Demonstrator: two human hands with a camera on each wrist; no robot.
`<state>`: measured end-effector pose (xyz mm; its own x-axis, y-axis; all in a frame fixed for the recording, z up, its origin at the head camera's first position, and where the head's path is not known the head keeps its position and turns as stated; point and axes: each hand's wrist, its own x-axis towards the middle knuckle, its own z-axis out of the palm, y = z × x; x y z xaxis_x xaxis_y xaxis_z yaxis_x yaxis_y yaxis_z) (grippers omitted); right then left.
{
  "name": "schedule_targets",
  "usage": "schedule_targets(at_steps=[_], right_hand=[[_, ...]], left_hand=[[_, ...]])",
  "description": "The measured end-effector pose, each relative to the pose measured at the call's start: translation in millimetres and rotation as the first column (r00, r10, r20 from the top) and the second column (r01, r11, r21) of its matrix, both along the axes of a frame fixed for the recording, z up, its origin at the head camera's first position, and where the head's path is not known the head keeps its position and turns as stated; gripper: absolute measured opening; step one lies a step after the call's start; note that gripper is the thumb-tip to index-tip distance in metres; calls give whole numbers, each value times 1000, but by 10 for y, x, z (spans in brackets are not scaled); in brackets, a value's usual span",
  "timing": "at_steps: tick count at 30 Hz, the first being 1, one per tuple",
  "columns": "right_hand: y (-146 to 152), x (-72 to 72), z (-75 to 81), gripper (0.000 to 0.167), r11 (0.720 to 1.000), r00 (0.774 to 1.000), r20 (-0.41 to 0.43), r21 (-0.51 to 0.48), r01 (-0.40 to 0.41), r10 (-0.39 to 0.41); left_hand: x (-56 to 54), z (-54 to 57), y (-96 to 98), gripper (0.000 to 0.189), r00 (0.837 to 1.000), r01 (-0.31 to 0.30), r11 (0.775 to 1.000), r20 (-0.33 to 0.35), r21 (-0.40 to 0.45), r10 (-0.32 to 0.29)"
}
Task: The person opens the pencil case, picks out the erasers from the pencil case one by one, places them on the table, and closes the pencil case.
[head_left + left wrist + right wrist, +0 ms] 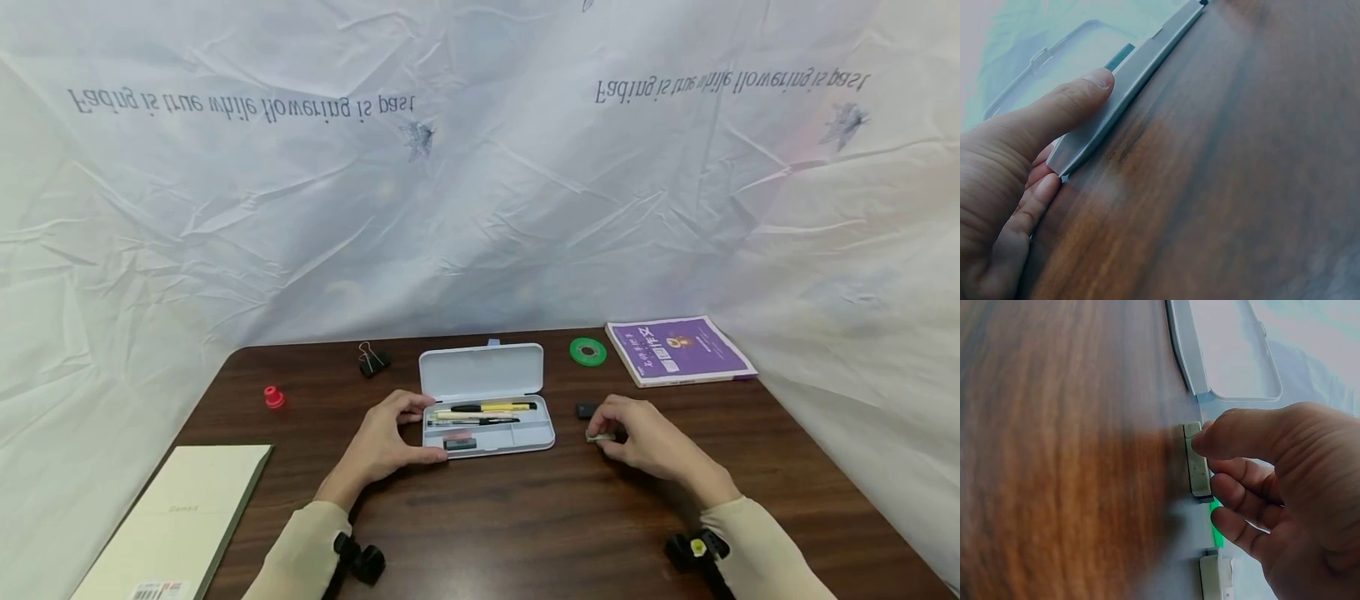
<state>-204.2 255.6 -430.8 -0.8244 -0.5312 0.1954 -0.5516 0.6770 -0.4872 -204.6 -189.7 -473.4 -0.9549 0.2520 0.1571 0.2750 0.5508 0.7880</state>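
A white pencil case (480, 375) lies with its lid raised at mid-table. Inside are a yellow-and-black pen (495, 407), other slim pens, and a small dark green block (460, 445) in the front compartment. My left hand (386, 437) grips the case's left end; in the left wrist view its thumb (1072, 103) presses the near rim while fingers reach round the end. To the right of the case, my right hand (641, 437) pinches a small pale rectangular block (1197, 465) between thumb and fingers, low over the table. Its exact kind is unclear.
Behind my right hand lies a small dark block (586, 411). Farther back are a green tape roll (588, 352) and a purple book (681, 350). Toward the left are a black binder clip (372, 361), a red knobbed piece (273, 397) and a cream notebook (176, 517).
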Motion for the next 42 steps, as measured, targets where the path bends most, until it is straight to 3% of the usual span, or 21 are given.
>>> schedule_targets(at_steps=[6,11,22,31,42], right_hand=[[9,15,49,27,999,999,-25,-3,31,-32],[-63,-23,136,26,997,997,-68,-62,38,-42],[-467,-110,419,23,989,998,-62,-150,13,-22],[-818,-189,530,28,970,991,-105,-220,-106,84],[-1328,-229,564,24,959,978,-100,-203,-198,181]], left_hand=[[1,-2,12,83,1000,3,1000,-1,-1,-3],[1,-2,9,83,1000,3,1000,-2,4,-3],[8,-16,0,82,1000,2,1000,2,17,-2],[0,-5,-2,82,1000,1,1000,3,2,-1],[-14,-15,-2,81,1000,12,1000,-20,21,-11]])
